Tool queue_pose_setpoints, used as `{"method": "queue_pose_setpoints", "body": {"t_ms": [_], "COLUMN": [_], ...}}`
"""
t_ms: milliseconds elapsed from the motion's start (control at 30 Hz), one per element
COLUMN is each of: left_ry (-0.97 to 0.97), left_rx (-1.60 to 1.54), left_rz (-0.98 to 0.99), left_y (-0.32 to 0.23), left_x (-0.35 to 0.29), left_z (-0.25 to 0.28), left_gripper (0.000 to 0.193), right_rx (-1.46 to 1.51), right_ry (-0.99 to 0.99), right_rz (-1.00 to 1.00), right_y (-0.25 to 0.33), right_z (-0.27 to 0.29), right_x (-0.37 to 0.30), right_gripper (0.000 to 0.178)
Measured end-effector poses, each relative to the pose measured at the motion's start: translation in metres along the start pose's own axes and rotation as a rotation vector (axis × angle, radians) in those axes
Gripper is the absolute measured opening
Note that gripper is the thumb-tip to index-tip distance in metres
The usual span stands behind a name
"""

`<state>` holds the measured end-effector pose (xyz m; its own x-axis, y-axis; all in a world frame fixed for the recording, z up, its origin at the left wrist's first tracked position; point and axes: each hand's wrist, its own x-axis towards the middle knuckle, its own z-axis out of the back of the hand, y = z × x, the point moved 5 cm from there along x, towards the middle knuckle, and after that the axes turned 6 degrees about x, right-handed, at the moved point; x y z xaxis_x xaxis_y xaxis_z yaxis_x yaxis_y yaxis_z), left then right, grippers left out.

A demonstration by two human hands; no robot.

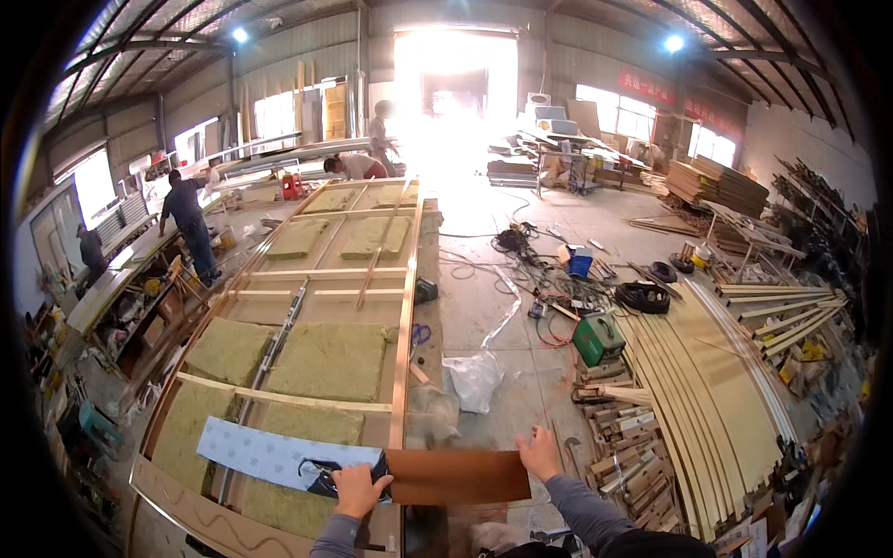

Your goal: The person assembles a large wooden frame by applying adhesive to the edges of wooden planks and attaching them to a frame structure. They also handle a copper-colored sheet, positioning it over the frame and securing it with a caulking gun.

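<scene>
Across the near part of a long wooden frame (402,372) lies a flat strip, with a brown section (456,477) on the right and a light-blue patterned section (256,451) on the left. Dark markings or a dark piece show by my left hand (358,490), which is closed over the strip's near edge where the colours meet. At the brown end, my right hand (538,454) grips the right edge between thumb and fingers. Yellow-green insulation slabs (330,361) fill bays of the frame, partly covered by the blue section.
Right of the frame lie a crumpled white plastic bag (474,379), tangled cables (558,279) and a green machine case (598,340). Long pale boards (712,372) and wood offcuts (633,456) lie farther right. Several people work beyond, one (189,223) at a left bench.
</scene>
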<state>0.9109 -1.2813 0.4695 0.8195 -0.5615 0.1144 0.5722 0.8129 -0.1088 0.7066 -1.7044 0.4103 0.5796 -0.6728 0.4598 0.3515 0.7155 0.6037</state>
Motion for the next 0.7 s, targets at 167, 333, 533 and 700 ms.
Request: {"method": "queue_pose_setpoints", "body": {"t_ms": [167,333,533,700], "left_ry": [0.089,-0.014,-0.075,-0.032], "left_rx": [-0.005,-0.039,-0.008,-0.024], "left_rz": [-0.021,0.054,0.027,0.034], "left_y": [0.001,-0.009,-0.029,-0.017], "left_x": [0.019,0.019,0.005,-0.001], "left_z": [-0.007,0.003,0.019,0.084], "left_gripper": [0.045,0.028,0.021,0.021], "right_rx": [0.164,0.148,0.097,0.181], "right_ry": [0.32,0.902,1.035,0.876], "right_rz": [0.587,0.375,0.319,0.431], "right_y": [0.187,0.243,0.235,0.254], "right_z": [-0.036,-0.121,-0.167,-0.128], "right_x": [0.032,0.03,0.007,0.023], "right_gripper": [0.054,0.07,0.074,0.066]}}
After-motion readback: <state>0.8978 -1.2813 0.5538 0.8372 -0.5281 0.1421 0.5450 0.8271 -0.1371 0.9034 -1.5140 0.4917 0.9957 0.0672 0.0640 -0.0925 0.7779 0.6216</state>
